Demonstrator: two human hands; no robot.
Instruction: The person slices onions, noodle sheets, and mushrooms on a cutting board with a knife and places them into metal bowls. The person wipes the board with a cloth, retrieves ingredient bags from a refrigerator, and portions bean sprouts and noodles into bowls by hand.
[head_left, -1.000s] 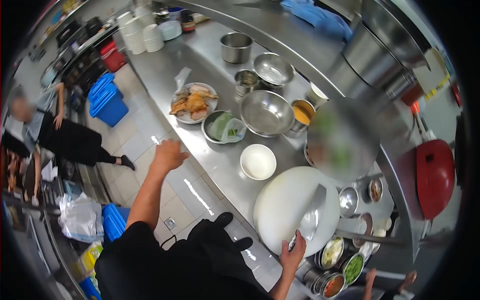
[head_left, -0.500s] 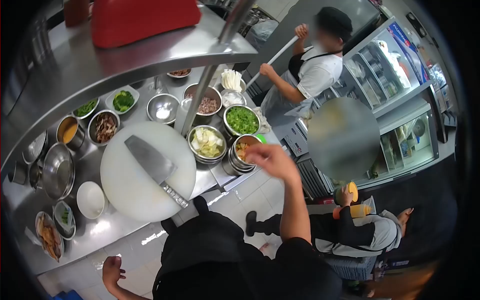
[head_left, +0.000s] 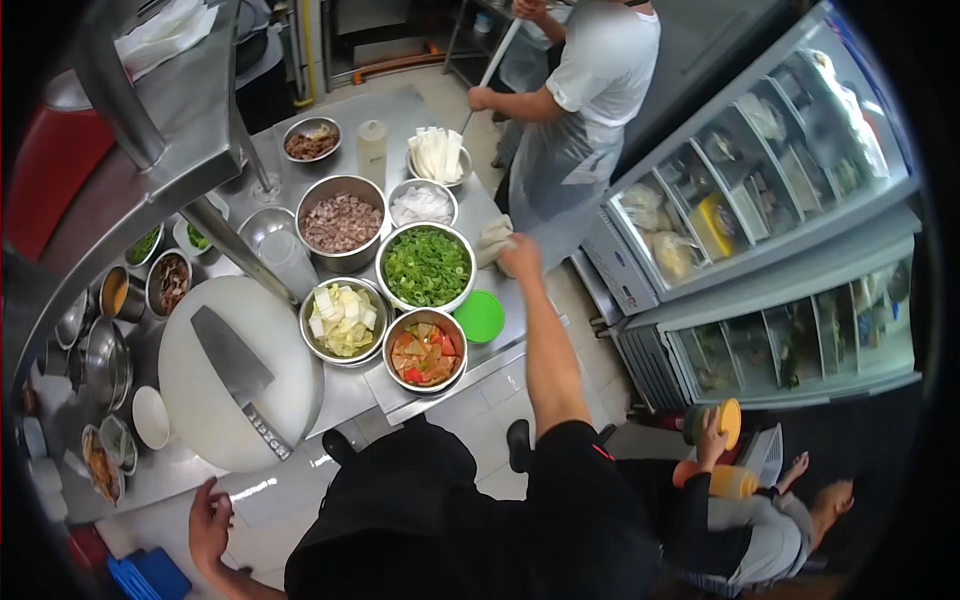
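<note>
My right hand (head_left: 520, 258) reaches to the table's right edge, its fingers closed on a crumpled beige cloth (head_left: 494, 240). Beside it stand a bowl of chopped green onions (head_left: 427, 265) and a bright green lid (head_left: 480, 317). Nearer me are a pot of cut red and orange vegetables (head_left: 425, 353) and a bowl of chopped cabbage (head_left: 343, 318). A cleaver (head_left: 230, 355) lies on the round white cutting board (head_left: 180, 400). Low on the left, my left hand (head_left: 210, 522) hangs off the table with fingers apart, holding nothing.
A pot of diced meat (head_left: 342, 222) and a bowl of white strips (head_left: 437, 157) stand farther back. A metal shelf post (head_left: 238, 247) slants over the table. One person (head_left: 600, 120) holds a pole; another (head_left: 760, 540) holds a yellow-lidded container. Glass-door fridges (head_left: 765, 190) stand right.
My right hand has moved from above the vegetable pot to the cloth at the table's edge. The view has shifted right, and my left hand has opened its fingers somewhat.
</note>
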